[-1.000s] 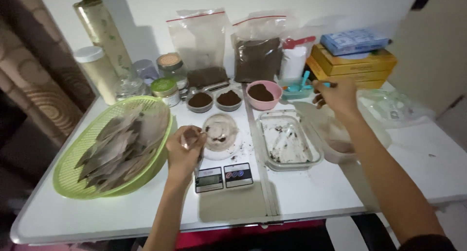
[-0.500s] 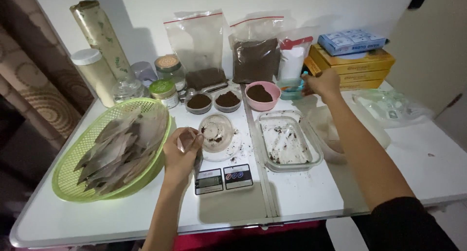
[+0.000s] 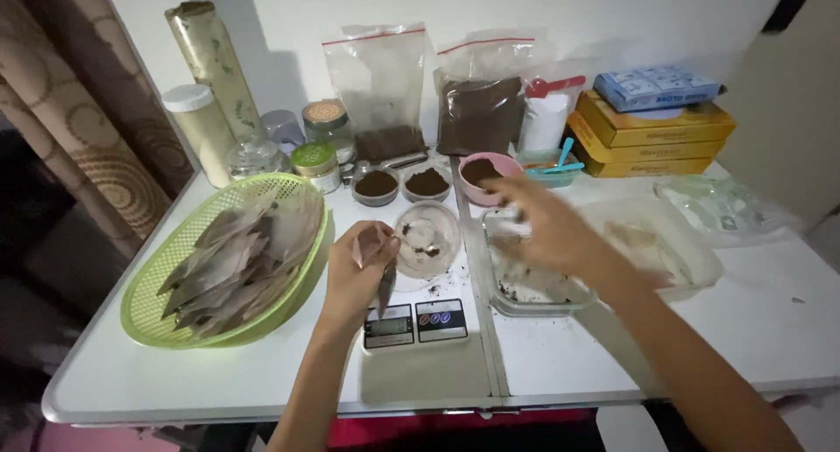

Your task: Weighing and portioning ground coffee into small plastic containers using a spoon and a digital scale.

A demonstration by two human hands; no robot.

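right hand (image 3: pixel 547 229): back from far pink bowl (image 3: pixel 488 174) | now over clear tray (image 3: pixel 534 286), blurred

Green plastic basket (image 3: pixel 166 268) of matt paper sachets (image 3: pixel 232 259); clear glossy tray (image 3: pixel 534 290); smooth white table (image 3: pixel 752 329).

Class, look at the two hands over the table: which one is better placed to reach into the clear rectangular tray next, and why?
The right hand, probably. It hovers directly over the clear rectangular plastic tray, blurred with motion. The left hand sits further away by the clear round bowl on the scale, and its grip is occupied with a small paper pouch.
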